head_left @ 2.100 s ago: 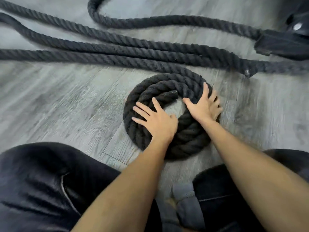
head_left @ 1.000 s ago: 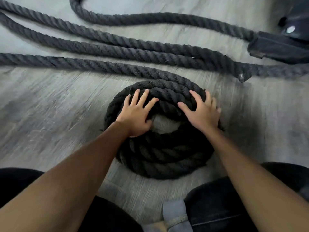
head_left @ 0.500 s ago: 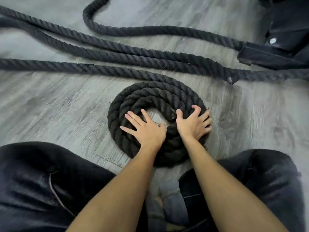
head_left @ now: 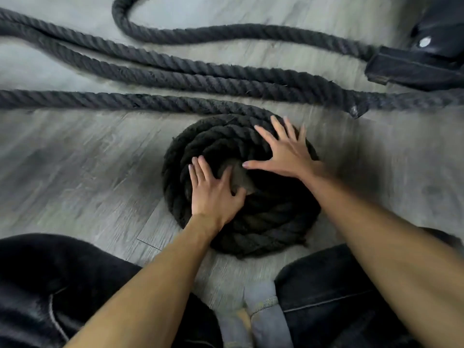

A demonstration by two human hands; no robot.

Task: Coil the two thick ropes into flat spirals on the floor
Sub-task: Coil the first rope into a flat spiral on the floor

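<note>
looks like a gym or training room: thick ropes (head_left: 200, 79) of the heavy battle-rope kind lie in long runs across a grey wood-look plank floor (head_left: 75, 159), and at the far right edge sits a black equipment base (head_left: 411, 69) with a silver bolt (head_left: 424, 41).

No legible text, label, brand, number or sign in view. Pale round disc (head_left: 424, 41) on dark equipment (head_left: 414, 69), upper right: blurred, no characters readable.

Both hands (head_left: 251, 177) press flat on coiled rope (head_left: 263, 222).
</note>
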